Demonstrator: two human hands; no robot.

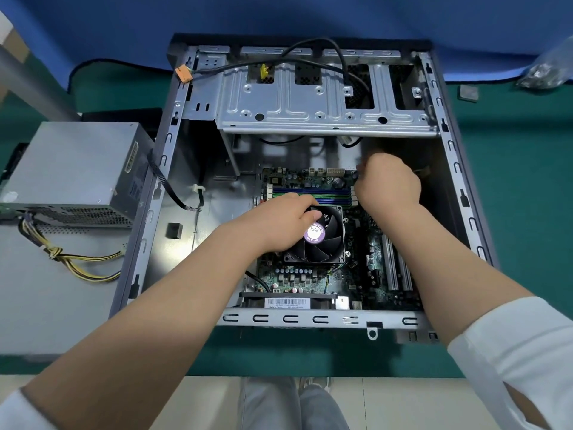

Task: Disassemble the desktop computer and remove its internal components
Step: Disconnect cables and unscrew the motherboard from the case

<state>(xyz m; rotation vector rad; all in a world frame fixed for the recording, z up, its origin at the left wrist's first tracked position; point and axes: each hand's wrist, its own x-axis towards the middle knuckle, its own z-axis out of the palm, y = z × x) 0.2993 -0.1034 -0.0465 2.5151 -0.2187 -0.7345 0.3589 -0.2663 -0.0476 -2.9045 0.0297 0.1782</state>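
- One power supply (74, 172) lies outside, left of the open computer case (155, 193), its yellow-and-black cables (77, 262) trailing on the grey panel (46, 305).
- Your left hand (279, 225) rests on the cooler fan (319, 237), fingers curled over its far-left corner.
- Beneath the fan, the motherboard (366, 268) sits in the case floor.
- Your right hand (387, 184) is bunched at the board's far edge; whether its fingers pinch anything cannot be told.
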